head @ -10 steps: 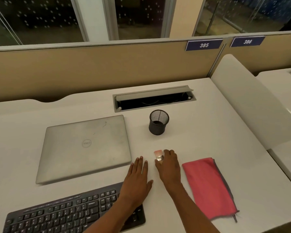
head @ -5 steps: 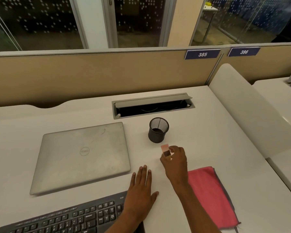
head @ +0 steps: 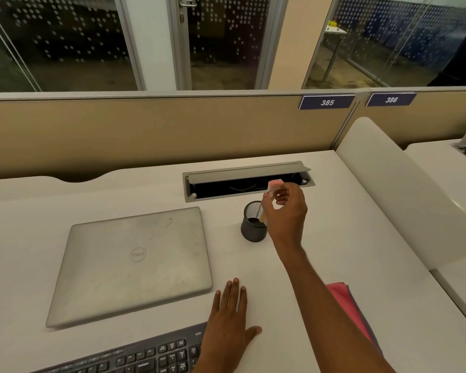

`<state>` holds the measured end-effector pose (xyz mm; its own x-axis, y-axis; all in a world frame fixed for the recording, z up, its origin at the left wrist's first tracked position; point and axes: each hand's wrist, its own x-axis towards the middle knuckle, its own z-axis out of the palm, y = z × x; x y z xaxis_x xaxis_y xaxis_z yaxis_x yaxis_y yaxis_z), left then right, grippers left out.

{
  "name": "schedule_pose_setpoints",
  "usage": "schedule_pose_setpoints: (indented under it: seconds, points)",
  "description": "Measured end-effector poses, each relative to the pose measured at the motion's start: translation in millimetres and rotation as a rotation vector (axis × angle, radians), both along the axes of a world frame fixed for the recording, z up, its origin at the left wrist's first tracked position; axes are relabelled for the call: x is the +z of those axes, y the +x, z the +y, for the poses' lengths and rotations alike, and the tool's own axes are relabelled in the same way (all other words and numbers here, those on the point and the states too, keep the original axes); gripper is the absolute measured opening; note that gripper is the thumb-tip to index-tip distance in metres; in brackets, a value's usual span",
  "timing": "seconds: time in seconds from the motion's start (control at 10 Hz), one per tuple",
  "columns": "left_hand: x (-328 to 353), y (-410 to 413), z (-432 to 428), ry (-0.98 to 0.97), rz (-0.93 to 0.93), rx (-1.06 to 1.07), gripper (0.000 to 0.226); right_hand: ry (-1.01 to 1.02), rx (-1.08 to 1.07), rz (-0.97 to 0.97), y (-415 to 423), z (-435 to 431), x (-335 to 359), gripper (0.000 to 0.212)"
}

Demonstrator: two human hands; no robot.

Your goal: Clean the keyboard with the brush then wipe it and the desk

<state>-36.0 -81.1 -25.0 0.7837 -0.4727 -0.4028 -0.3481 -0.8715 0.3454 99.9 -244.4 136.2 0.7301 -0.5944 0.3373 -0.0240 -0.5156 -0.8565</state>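
White counter (head: 334,238) bearing a closed silver laptop (head: 135,265) at left, a black mesh cup (head: 252,230) near the laptop's far right corner, and a black keyboard (head: 151,356) at the near edge. A pink cloth (head: 345,300) lies at near right, only partly in view; a grey cable slot (head: 242,181) is set into the far side.

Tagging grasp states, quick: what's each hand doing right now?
Left hand: open, flat on the desk.
Right hand: pinching the small brush above the mesh cup.
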Motion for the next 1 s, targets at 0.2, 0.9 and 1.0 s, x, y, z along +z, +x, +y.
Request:
schedule_pose_setpoints:
  seconds: [0.2,0.9,1.0]
  points:
    - [16.2,5.0,-1.1,0.064,-0.099,-0.067,0.104,-0.098,-0.019,0.175,12.6,0.6,-23.0,0.038]
    - [12.5,-1.4,0.5,0.054,-0.087,-0.048,0.094,-0.524,-0.049,0.560,39.9,5.5,-49.3,0.050]
    - [13.2,-8.4,3.8,0.014,-0.119,-0.068,0.089,-0.532,-0.066,0.600,35.9,3.2,-47.0,0.056]
